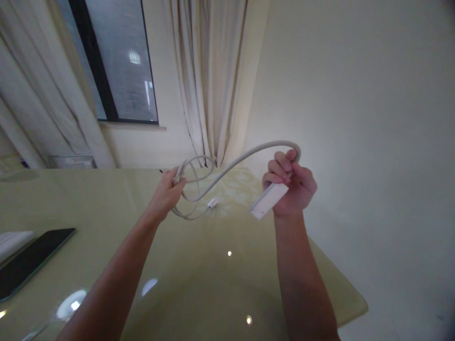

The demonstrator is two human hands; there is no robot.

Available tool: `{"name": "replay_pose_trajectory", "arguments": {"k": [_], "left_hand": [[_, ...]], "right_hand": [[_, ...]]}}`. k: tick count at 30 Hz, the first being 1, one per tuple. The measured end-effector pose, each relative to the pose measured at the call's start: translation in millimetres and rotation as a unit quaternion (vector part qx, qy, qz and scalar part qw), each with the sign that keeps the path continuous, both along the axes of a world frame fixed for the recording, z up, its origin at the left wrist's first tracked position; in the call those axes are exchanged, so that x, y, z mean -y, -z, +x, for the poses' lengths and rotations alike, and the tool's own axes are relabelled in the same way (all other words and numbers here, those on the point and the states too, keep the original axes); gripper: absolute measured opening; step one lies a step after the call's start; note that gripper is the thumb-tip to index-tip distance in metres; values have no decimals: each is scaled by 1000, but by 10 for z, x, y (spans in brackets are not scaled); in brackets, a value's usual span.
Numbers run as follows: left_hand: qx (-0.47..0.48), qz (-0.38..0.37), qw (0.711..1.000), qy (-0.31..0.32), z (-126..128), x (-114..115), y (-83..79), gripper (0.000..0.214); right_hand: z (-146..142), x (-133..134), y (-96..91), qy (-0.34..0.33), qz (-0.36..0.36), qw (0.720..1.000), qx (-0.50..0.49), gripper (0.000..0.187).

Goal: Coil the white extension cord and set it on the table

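Note:
A pale grey cable point(241, 158) stretches in an arc between my two hands above the glossy table. My left hand point(168, 192) is closed around gathered loops of it. From those loops a small white plug end point(212, 203) hangs down on a thin stretch of cable. My right hand point(293, 182) is raised on the right, its fingers closed on the cable near a flat white rectangular block point(269, 201). The block sticks out below the fingers, tilted down to the left. Where the cable meets the block is hidden by the fingers.
The greenish table point(199, 284) has a rounded corner at lower right. A dark flat tablet-like object point(31, 260) lies at left beside a white object point(14, 241). A wall point(373, 142) rises to the right; curtains point(216, 80) and a window point(121, 57) stand behind.

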State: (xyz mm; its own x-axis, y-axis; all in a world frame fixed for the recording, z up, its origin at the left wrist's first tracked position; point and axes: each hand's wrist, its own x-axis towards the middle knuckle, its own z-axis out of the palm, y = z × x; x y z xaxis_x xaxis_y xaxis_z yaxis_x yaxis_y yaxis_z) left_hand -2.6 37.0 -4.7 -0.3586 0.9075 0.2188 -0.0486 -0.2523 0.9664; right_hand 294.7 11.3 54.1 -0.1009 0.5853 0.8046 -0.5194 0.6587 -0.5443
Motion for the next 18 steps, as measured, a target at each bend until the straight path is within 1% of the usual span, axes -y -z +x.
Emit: {"name": "replay_pose_trajectory", "arguments": {"k": [3, 6, 8, 10, 12, 13, 16, 18], "left_hand": [[-73, 38, 997, 14, 40, 0, 6, 28], [-141, 79, 986, 40, 55, 18, 9, 43], [-153, 95, 982, 53, 64, 40, 1, 53], [-139, 99, 983, 65, 90, 77, -22, 56], [-129, 108, 982, 81, 138, 129, -56, 55], [-127, 115, 981, 92, 167, 158, -74, 55], [-113, 128, 979, 114, 251, 230, -110, 53], [-125, 140, 976, 109, 280, 245, -112, 51]], "right_hand": [[-87, 6, -28, 41, -63, 996, 48, 19], [-179, -7, -37, 60, -137, 988, 44, 22], [-233, -44, -16, 78, -184, 979, 47, 30], [-286, -95, 29, 115, -215, 967, 71, 35], [-344, -142, 87, 137, -223, 960, 104, 36], [-374, -159, 116, 132, -221, 958, 125, 36], [-455, -180, 184, 78, -208, 954, 202, 38], [-488, -187, 214, 69, -198, 950, 233, 35]]}}
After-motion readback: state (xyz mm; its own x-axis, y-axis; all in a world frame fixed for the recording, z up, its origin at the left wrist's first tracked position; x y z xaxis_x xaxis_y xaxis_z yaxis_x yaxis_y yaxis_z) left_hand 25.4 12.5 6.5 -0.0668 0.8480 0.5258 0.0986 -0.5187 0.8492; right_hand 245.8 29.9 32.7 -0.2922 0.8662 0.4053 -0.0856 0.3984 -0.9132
